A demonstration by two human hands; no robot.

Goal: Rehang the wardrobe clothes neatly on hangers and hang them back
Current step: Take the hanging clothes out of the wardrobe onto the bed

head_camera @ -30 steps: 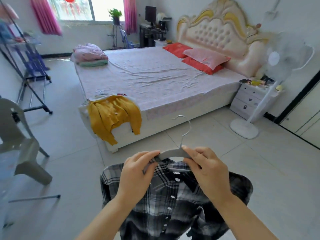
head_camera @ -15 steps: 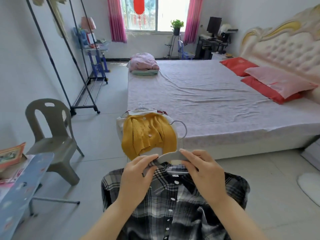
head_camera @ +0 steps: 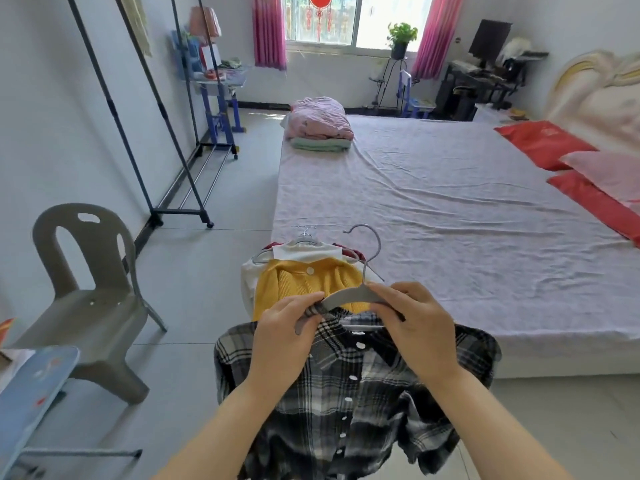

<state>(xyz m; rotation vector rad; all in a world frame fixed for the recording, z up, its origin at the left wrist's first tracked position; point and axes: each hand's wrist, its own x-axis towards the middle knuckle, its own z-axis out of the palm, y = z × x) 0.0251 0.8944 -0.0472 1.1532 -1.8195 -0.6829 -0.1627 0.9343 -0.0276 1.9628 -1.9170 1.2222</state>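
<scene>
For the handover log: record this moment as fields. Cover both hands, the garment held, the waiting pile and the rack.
left hand: pinches the plaid shirt collar onto the grey hanger
right hand: grips the grey hanger's other shoulder
plaid shirt: draped on the hanger, held up in front of the person
waiting pile: yellow cardigan on top of other clothes with hangers, at the bed corner
clothes rack: by the left wall, beyond the chair
stage: shirt not yet hung on the rack

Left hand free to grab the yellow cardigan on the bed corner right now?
Probably not yet: the left hand pinches the hanger and the plaid shirt collar. Otherwise nothing blocks it; the yellow cardigan lies just beyond it.
</scene>
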